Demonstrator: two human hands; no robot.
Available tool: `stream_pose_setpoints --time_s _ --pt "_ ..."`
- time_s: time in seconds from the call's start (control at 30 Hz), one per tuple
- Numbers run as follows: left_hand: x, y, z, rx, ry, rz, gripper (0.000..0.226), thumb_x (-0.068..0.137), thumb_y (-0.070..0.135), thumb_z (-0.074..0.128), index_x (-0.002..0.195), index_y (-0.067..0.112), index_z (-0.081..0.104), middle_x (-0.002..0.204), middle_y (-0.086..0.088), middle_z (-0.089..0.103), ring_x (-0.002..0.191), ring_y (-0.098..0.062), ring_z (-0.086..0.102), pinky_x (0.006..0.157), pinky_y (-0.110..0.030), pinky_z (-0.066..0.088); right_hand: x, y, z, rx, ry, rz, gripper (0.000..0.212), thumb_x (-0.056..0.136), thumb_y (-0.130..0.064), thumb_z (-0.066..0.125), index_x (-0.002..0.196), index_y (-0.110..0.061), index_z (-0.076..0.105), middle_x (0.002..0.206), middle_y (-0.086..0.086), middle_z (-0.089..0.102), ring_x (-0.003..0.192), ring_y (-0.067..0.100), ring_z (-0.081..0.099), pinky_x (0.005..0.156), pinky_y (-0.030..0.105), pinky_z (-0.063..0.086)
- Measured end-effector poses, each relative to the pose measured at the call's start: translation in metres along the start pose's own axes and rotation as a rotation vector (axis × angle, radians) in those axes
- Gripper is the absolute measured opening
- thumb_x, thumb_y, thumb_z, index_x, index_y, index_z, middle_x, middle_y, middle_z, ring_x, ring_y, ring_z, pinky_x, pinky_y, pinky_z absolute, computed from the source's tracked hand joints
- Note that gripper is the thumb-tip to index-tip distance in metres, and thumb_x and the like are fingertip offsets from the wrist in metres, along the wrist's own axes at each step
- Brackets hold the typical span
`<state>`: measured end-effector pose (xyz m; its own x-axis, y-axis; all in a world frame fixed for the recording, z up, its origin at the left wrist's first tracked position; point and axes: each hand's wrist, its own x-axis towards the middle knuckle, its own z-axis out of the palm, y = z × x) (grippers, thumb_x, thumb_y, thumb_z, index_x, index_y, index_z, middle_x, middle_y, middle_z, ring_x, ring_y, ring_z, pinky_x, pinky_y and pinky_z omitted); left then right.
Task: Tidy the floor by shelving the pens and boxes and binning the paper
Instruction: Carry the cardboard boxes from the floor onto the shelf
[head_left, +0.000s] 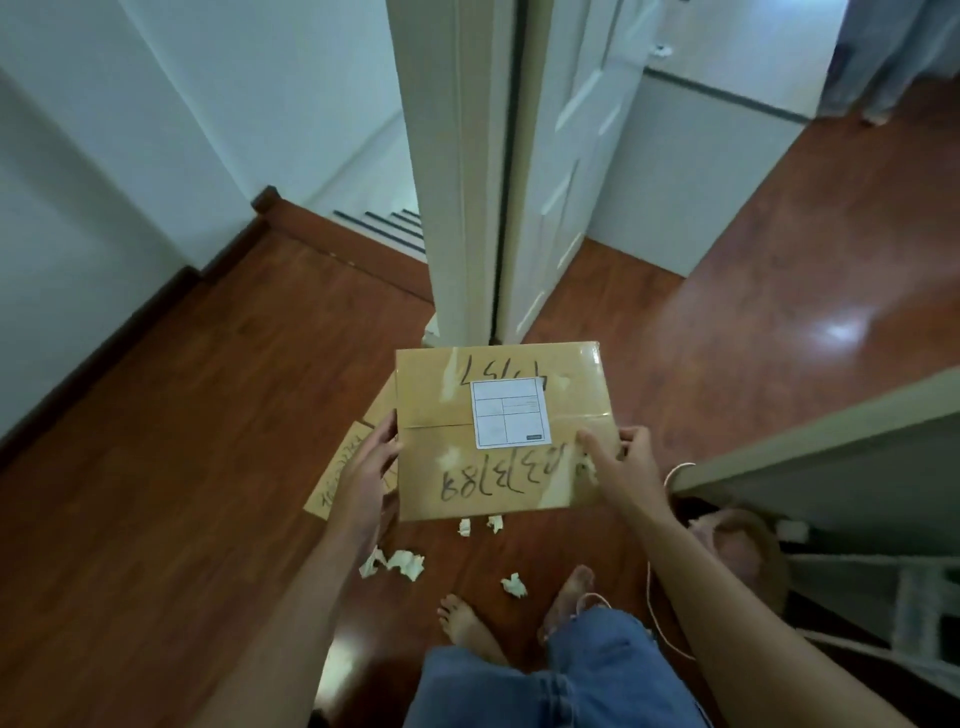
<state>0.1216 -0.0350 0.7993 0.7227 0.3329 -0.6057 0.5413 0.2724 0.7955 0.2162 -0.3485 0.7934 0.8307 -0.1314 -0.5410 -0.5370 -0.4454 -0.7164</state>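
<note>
I hold a brown cardboard box (467, 415) with a white label and black handwriting in front of me, above the floor. My left hand (371, 457) grips its left edge and my right hand (618, 457) grips its right edge. Below it, partly hidden, another flat cardboard box (340, 467) lies on the wooden floor. Several crumpled scraps of white paper (402, 564) lie scattered on the floor near my bare feet; one scrap (513, 584) lies by my right foot. No pens are in view.
A white door frame post (457, 171) stands straight ahead, with an open white door (571, 156) to its right. Stairs (395, 226) descend behind the post. A green-edged shelf unit (831, 447) stands at my right, with a round basket (753, 551) beneath.
</note>
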Motion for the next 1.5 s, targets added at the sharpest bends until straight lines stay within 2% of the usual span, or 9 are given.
stream_pose_setpoints --time_s 0.2,0.4,0.57,0.67,0.83,0.97,1.07,1.33,1.5 --pt "-0.035 0.024 0.045 0.081 -0.153 0.079 0.048 0.101 0.042 0.057 0.146 0.058 0.057 0.155 0.026 0.055 0.147 -0.009 0.048 0.12 -0.053 0.039 -0.046 0.009 -0.054 0.099 0.143 -0.007 0.049 0.093 -0.052 0.075 0.119 -0.019 0.052 0.111 0.003 0.071 0.092 0.017 0.073 0.079 0.047 0.064" --pt "-0.059 0.031 0.11 0.155 -0.283 0.161 0.046 0.109 0.029 0.054 0.152 0.044 0.058 0.118 0.036 0.074 0.103 0.015 0.071 0.094 -0.036 0.054 -0.067 0.053 -0.122 0.195 0.282 -0.009 0.053 0.075 -0.077 0.071 0.108 -0.038 0.053 0.105 -0.006 0.075 0.091 0.016 0.077 0.081 0.053 0.065" --pt "-0.088 0.021 0.165 0.31 -0.412 0.248 0.051 0.108 0.016 0.053 0.154 0.038 0.058 0.128 0.037 0.064 0.118 0.009 0.063 0.106 -0.038 0.057 -0.107 0.085 -0.184 0.271 0.393 0.017 0.05 0.082 -0.07 0.071 0.113 -0.035 0.054 0.107 -0.007 0.072 0.091 0.018 0.076 0.071 0.051 0.067" --pt "-0.11 0.015 0.2 0.298 -0.47 0.238 0.047 0.109 0.016 0.052 0.149 0.04 0.061 0.133 0.019 0.068 0.121 -0.003 0.066 0.087 -0.022 0.062 -0.129 0.11 -0.22 0.266 0.48 0.022 0.045 0.09 -0.063 0.071 0.116 -0.03 0.054 0.106 -0.008 0.068 0.09 0.015 0.072 0.067 0.044 0.065" --pt "-0.149 -0.009 0.257 0.314 -0.552 0.217 0.046 0.107 0.026 0.052 0.147 0.045 0.063 0.139 -0.019 0.069 0.139 -0.033 0.06 0.1 -0.051 0.062 -0.171 0.164 -0.279 0.257 0.606 0.033 0.044 0.092 -0.058 0.071 0.117 -0.025 0.055 0.104 -0.013 0.064 0.089 0.004 0.062 0.068 0.032 0.051" --pt "-0.188 -0.028 0.296 0.365 -0.643 0.223 0.045 0.102 0.038 0.052 0.144 0.051 0.064 0.144 0.006 0.07 0.138 -0.021 0.063 0.102 -0.055 0.06 -0.204 0.207 -0.317 0.238 0.699 0.093 0.055 0.09 -0.066 0.068 0.126 -0.027 0.054 0.108 -0.008 0.063 0.094 0.015 0.064 0.079 0.039 0.056" --pt "-0.218 -0.045 0.324 0.39 -0.683 0.25 0.042 0.109 0.035 0.048 0.147 0.046 0.062 0.142 0.014 0.071 0.133 -0.014 0.064 0.096 -0.048 0.061 -0.23 0.235 -0.342 0.266 0.743 0.111 0.056 0.091 -0.067 0.067 0.126 -0.025 0.054 0.112 -0.004 0.065 0.09 0.012 0.064 0.069 0.033 0.051" --pt "-0.294 -0.086 0.389 0.471 -0.823 0.219 0.035 0.111 0.027 0.049 0.137 0.035 0.071 0.122 0.017 0.08 0.115 -0.011 0.074 0.07 -0.028 0.065 -0.315 0.311 -0.397 0.306 0.904 0.191 0.051 0.091 -0.061 0.071 0.122 -0.023 0.058 0.105 -0.005 0.064 0.084 0.008 0.061 0.06 0.028 0.043" --pt "-0.319 -0.097 0.427 0.488 -0.956 0.188 0.034 0.106 0.022 0.055 0.133 0.027 0.075 0.128 0.01 0.079 0.117 -0.02 0.075 0.075 -0.036 0.068 -0.352 0.344 -0.417 0.326 0.988 0.268 0.048 0.091 -0.063 0.069 0.119 -0.025 0.059 0.1 -0.01 0.063 0.085 0.009 0.062 0.061 0.031 0.044"
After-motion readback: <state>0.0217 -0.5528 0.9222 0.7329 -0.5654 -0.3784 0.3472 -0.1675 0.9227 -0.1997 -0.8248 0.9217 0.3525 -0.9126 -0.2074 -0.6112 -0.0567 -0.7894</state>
